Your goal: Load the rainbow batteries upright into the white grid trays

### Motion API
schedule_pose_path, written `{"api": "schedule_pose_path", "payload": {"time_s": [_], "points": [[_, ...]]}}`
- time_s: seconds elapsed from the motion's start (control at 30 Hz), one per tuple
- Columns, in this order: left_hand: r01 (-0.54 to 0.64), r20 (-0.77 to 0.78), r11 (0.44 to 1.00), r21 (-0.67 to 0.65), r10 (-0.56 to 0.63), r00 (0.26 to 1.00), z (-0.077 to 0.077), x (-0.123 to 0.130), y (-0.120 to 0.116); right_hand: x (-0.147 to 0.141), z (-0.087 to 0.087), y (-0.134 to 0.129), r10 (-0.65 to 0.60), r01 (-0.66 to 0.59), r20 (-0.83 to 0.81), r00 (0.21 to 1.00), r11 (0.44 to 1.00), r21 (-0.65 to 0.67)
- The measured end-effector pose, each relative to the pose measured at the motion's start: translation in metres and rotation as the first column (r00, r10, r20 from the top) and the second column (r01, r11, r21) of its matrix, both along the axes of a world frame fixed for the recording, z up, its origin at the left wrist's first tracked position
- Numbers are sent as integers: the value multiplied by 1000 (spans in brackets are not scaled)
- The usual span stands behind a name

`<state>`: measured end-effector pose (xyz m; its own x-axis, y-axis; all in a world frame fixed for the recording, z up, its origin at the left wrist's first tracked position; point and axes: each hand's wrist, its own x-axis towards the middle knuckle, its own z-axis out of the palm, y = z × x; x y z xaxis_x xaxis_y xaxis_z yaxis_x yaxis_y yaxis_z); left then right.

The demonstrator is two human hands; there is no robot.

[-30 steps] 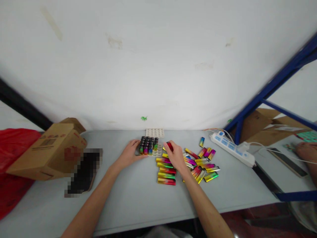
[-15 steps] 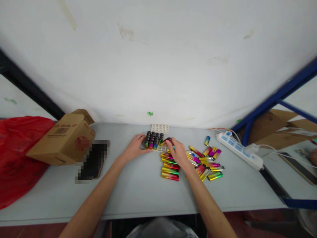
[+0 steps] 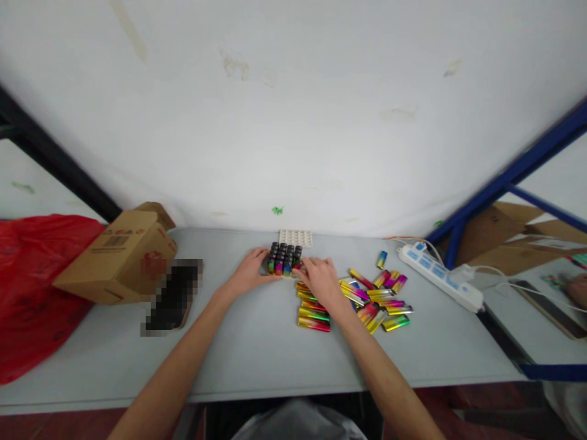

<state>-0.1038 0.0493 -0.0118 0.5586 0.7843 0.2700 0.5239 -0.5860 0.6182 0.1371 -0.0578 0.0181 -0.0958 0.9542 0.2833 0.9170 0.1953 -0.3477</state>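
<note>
Several lighters (image 3: 284, 259) with shiny multicoloured bodies and black tops stand upright in rows in a pale holder, which is mostly hidden. My left hand (image 3: 252, 270) is closed around the left side of this group, its thumb along the front. At the front right of the rows, my right hand (image 3: 321, 280) pinches one lighter (image 3: 298, 265), upright among the others; its lower part is hidden. Below my right hand, several lighters (image 3: 314, 320) lie side by side in a stack-like row. A loose pile of lighters (image 3: 383, 299) spreads to the right of my right wrist.
A pale tray with holes (image 3: 296, 238) lies by the wall. To the left are a dark phone (image 3: 172, 296), a cardboard box (image 3: 117, 256) and a red plastic bag (image 3: 41, 293). A white power strip (image 3: 440, 278) and a blue frame (image 3: 499, 183) stand right. Another person's hand (image 3: 578, 288) shows far right.
My right hand has moved slightly left and down with the lighter, which was tilted and now stands upright at the rows' front right. My left hand stays in place.
</note>
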Motion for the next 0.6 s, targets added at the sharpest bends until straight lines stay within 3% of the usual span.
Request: {"api": "schedule_pose_path", "payload": {"time_s": [0.13, 0.27, 0.4, 0.6], "points": [[-7, -2, 1000, -2, 7, 1000, 1, 0, 0, 16, 2, -2, 33, -36, -117, 993, 999, -19], [-7, 9, 1000, -17, 7, 1000, 2, 0, 0, 60, 6, -13, 10, -14, -295, 955, 1000, -11], [-7, 17, 1000, -17, 7, 1000, 2, -1, 0, 97, 10, -22, -14, -10, -353, 936, 998, -67], [-11, 0, 1000, -23, 11, 1000, 2, -1, -1, 96, 9, -29, 19, -80, -315, 949, 980, -182]]}}
